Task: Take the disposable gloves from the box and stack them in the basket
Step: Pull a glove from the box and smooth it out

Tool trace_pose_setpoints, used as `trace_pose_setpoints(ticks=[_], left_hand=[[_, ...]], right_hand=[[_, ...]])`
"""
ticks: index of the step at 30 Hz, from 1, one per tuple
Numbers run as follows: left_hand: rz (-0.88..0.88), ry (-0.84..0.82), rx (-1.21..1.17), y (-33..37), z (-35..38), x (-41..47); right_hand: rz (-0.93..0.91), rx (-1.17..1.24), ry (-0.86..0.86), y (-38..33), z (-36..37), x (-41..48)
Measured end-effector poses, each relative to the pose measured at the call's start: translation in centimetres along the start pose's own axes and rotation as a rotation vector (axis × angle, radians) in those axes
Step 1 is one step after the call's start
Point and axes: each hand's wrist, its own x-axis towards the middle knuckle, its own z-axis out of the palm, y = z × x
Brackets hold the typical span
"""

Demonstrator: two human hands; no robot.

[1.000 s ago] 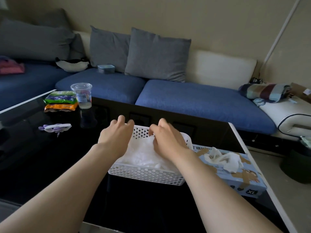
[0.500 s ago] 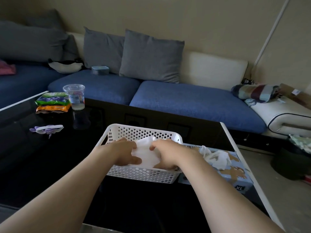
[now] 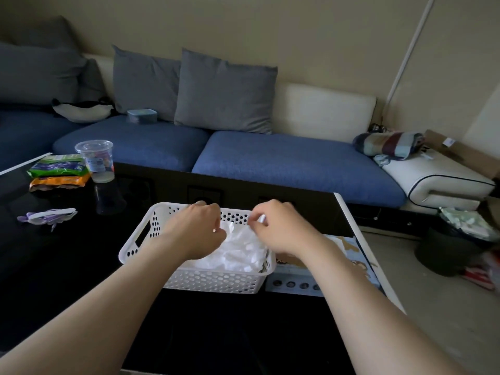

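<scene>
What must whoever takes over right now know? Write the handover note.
Left hand: pinches the gloves in the basket.
Right hand: pinches the same pile.
Box: beside the basket's right end, opening hidden by the right forearm.
Done: a pile of gloves lies in the basket.
Left: flatten the pile; check the box for more.

A glossy black table (image 3: 67, 266) bears a white perforated plastic basket (image 3: 216, 281). A blue cardboard box (image 3: 345, 243) lies just beside it.

Left hand (image 3: 195, 229) and right hand (image 3: 284, 230) reach forward, fingers curled.
</scene>
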Motion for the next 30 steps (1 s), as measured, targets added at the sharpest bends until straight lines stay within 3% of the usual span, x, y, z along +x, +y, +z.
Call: trace_pose_setpoints(ticks=[5, 10, 17, 24, 30], left_hand=[[0.202, 0.078, -0.131, 3.7, 0.9, 0.0], [0.414, -0.063, -0.087, 7.1, 2.1, -0.2], [0.446, -0.257, 0.017, 9.9, 3.7, 0.2], [0.427, -0.315, 0.08, 10.2, 4.3, 0.4], [0.449, -0.383, 0.15, 10.1, 4.0, 0.5]], right_hand=[[0.313, -0.273, 0.186, 4.2, -2.4, -1.9], [0.396, -0.324, 0.163, 7.6, -2.2, -2.9], [0.306, -0.335, 0.192, 10.6, -1.4, -2.7], [0.155, -0.274, 0.188, 11.9, -1.2, -2.5], [-0.002, -0.017, 0.26, 11.9, -0.9, -2.7]])
